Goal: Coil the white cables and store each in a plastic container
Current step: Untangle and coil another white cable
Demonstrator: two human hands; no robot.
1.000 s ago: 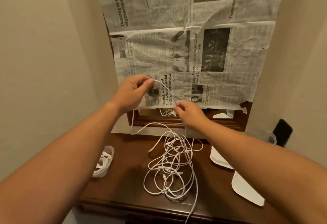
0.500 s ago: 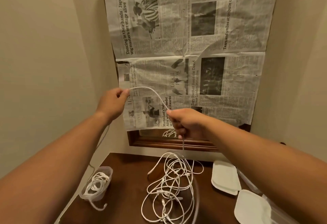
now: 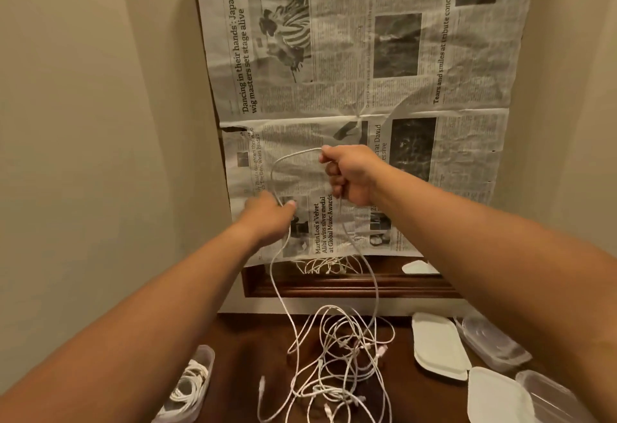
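While one white cable [image 3: 293,154] is pinched in the left hand [image 3: 267,219] and gripped in the higher right hand [image 3: 354,175], its slack is seen hanging below them toward the tangle [image 3: 337,372] on the desk [image 3: 240,339].

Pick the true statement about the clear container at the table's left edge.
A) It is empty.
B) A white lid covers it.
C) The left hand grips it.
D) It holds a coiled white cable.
D: the clear plastic container sits open-topped with a coiled white cable bundled inside it.
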